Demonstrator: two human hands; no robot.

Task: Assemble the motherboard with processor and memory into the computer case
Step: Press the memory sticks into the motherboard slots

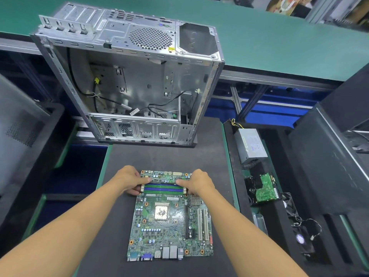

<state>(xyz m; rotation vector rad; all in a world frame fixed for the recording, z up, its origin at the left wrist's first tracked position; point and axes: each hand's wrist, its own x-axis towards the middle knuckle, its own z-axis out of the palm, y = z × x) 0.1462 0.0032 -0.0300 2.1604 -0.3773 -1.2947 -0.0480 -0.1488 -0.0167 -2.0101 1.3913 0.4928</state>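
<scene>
A green motherboard point(169, 218) lies flat on a dark foam mat point(119, 226), with a silver processor point(161, 211) seated in its middle. Blue and green memory slots point(163, 188) run across its far end. My left hand point(130, 179) rests at the left end of the slots, thumb pressing on the top one. My right hand point(196, 181) does the same at the right end. Whether a memory stick sits under my fingers I cannot tell. The open metal computer case point(129, 76) stands beyond the board, its inside facing me, with loose black cables in it.
A grey power supply point(250, 144) and a drive with a green circuit board point(264, 189) lie in a foam tray at the right. A small fan with wires point(301, 238) sits nearer. A green bench point(279, 37) runs behind. Dark panels stand at far right and left.
</scene>
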